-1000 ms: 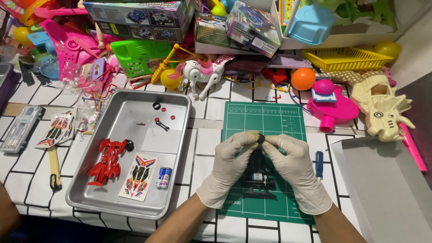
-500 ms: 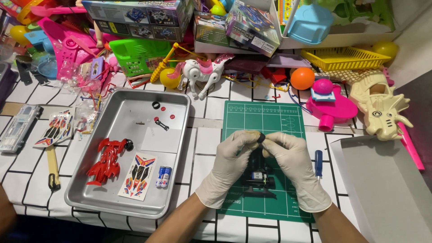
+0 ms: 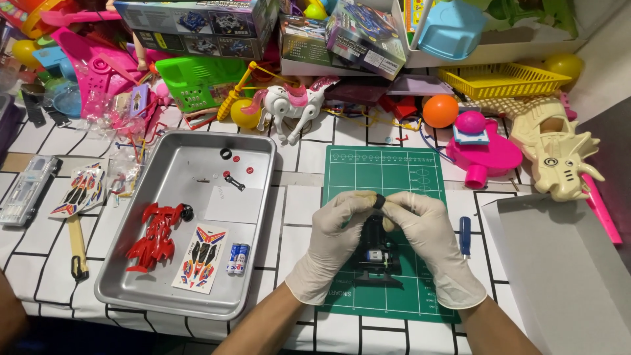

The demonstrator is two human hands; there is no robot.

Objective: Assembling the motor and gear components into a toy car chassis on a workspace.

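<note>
Both my hands wear pale latex gloves and meet over a green cutting mat point(image 3: 394, 167). My left hand point(image 3: 335, 240) and my right hand point(image 3: 430, 246) pinch a small black wheel point(image 3: 379, 200) between their fingertips. Just below the fingers a black toy car chassis point(image 3: 376, 256) with a small motor stands on the mat, partly hidden by my palms.
A metal tray point(image 3: 171, 289) at the left holds a red car body point(image 3: 154, 235), a sticker sheet point(image 3: 200, 258), two batteries point(image 3: 237, 258) and small parts. A blue screwdriver point(image 3: 465, 235) lies right of the mat. Toys and boxes crowd the back; a grey box point(image 3: 565, 263) stands at the right.
My hands have stayed over the mat and shifted only slightly, the fingertips working on the small black wheel above the chassis.
</note>
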